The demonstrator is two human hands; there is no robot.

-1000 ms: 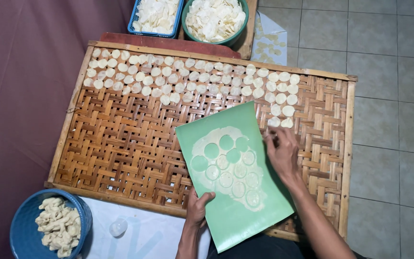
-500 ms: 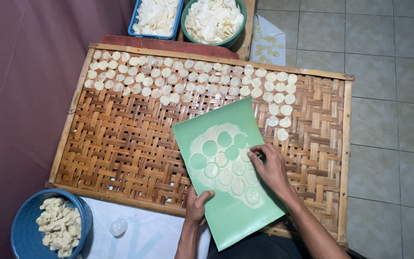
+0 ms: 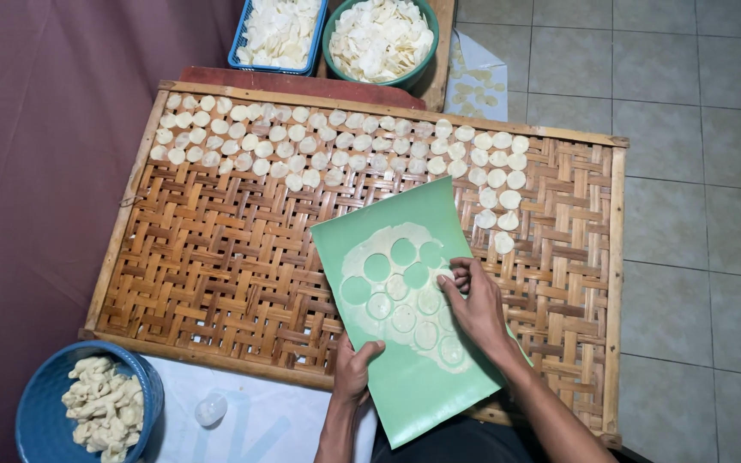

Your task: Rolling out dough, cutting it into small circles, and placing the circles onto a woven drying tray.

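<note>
A green sheet (image 3: 405,387) lies tilted over the near part of a woven bamboo tray (image 3: 216,266). On it is a thin pale layer of dough (image 3: 400,300) with round discs cut in it, some lifted out. My left hand (image 3: 355,370) grips the sheet's near edge, thumb on top. My right hand (image 3: 473,304) rests on the dough at the sheet's right side, fingertips curled on a disc. Several white dough discs (image 3: 319,146) lie in rows along the tray's far edge and down its right side (image 3: 501,199).
A blue bowl (image 3: 40,429) of pale dough lumps stands at the near left on a white cloth (image 3: 259,420). A blue basket (image 3: 278,30) and a green bowl (image 3: 379,39) of white chips sit beyond the tray. Maroon cloth lies left, grey floor tiles right.
My right hand has come back from the discs on the tray's right side to the dough on the green sheet. The left hand has kept its hold.
</note>
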